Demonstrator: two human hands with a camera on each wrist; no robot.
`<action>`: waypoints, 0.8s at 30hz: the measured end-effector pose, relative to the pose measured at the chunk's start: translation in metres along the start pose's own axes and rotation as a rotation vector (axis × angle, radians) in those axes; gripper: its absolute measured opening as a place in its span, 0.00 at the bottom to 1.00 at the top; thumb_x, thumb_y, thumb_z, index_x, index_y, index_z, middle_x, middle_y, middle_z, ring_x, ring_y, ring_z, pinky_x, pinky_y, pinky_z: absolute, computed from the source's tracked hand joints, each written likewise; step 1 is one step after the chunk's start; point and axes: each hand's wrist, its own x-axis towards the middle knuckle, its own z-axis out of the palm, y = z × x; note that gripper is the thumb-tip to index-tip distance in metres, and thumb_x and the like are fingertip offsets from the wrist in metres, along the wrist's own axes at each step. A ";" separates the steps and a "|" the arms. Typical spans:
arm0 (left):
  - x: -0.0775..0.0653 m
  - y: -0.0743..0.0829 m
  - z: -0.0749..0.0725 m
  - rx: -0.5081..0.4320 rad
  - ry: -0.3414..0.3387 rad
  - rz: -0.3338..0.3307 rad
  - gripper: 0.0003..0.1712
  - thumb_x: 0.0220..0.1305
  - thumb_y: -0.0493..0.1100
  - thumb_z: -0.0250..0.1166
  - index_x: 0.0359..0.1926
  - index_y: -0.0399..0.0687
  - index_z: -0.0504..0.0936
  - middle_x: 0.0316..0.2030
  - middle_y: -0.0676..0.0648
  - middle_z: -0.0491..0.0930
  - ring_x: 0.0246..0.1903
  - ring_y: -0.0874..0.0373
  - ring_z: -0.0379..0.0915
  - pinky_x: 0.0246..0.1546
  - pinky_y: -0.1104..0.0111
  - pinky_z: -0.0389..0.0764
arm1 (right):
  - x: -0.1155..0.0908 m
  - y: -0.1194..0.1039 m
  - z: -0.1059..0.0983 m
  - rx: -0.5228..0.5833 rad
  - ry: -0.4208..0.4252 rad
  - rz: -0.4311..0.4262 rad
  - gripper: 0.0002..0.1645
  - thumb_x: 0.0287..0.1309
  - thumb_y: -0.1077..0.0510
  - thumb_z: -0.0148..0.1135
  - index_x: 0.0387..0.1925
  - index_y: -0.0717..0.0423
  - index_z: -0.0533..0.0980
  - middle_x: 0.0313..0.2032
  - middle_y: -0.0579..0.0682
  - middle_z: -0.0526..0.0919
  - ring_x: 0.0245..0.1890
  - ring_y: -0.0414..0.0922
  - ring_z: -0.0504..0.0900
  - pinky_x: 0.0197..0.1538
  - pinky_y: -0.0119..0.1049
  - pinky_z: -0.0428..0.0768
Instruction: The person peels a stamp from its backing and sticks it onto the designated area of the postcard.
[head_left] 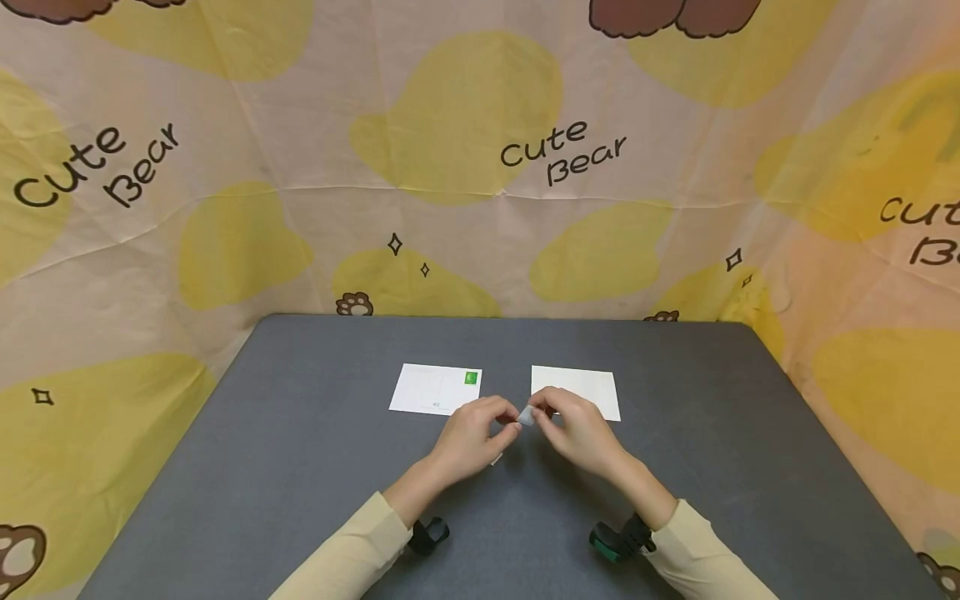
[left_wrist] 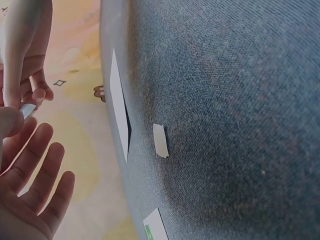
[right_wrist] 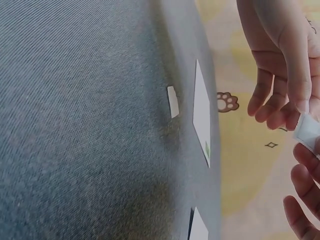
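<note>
Between the two hands, above the middle of the table, is a small pale stamp (head_left: 527,415) with a serrated edge, its plain side showing. My left hand (head_left: 472,435) pinches its left edge with thumb and fingertip. The right hand (head_left: 583,427) pinches its other side, the remaining fingers loosely bent. Just behind the left hand lies a white postcard (head_left: 427,388) with a green stamp (head_left: 471,377) at its upper right corner. Another white card (head_left: 581,382), blank where it shows, is partly hidden by the right hand.
A short white paper strip (left_wrist: 160,141) lies on the grey table (head_left: 315,500) under the hands, mostly hidden by the left hand in the head view. Behind the table hangs a printed cloth (head_left: 450,125) with yellow patches and lettering.
</note>
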 end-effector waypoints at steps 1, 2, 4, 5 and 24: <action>0.000 -0.001 0.000 -0.003 0.012 0.004 0.01 0.57 0.42 0.64 0.30 0.51 0.80 0.29 0.57 0.80 0.32 0.66 0.76 0.35 0.70 0.75 | 0.001 0.000 0.001 0.005 0.004 -0.005 0.08 0.50 0.67 0.63 0.31 0.53 0.76 0.26 0.39 0.76 0.26 0.32 0.72 0.28 0.34 0.76; 0.000 -0.002 0.001 -0.008 0.023 0.008 0.01 0.57 0.42 0.64 0.29 0.51 0.80 0.28 0.57 0.80 0.32 0.65 0.76 0.35 0.71 0.75 | 0.002 0.000 0.001 0.008 0.008 -0.008 0.08 0.50 0.67 0.63 0.31 0.53 0.76 0.26 0.39 0.77 0.26 0.32 0.72 0.28 0.34 0.76; 0.000 -0.003 0.001 -0.021 0.043 0.017 0.02 0.56 0.40 0.64 0.28 0.51 0.80 0.27 0.56 0.79 0.31 0.65 0.76 0.33 0.71 0.75 | 0.003 0.000 0.002 0.018 0.014 -0.014 0.08 0.50 0.68 0.63 0.31 0.53 0.76 0.26 0.39 0.77 0.26 0.32 0.73 0.29 0.33 0.76; 0.001 -0.003 0.001 -0.028 0.049 0.018 0.02 0.56 0.40 0.64 0.28 0.51 0.80 0.27 0.56 0.79 0.30 0.66 0.76 0.33 0.72 0.75 | 0.004 0.000 0.003 0.025 0.018 -0.017 0.08 0.50 0.68 0.63 0.31 0.53 0.76 0.26 0.40 0.77 0.26 0.33 0.73 0.29 0.32 0.76; 0.002 -0.004 -0.010 -0.153 0.089 -0.004 0.04 0.55 0.35 0.62 0.28 0.47 0.82 0.26 0.53 0.81 0.29 0.65 0.77 0.31 0.66 0.79 | 0.012 -0.005 0.009 0.105 0.049 0.036 0.08 0.51 0.68 0.61 0.32 0.54 0.76 0.26 0.41 0.79 0.26 0.33 0.77 0.31 0.32 0.79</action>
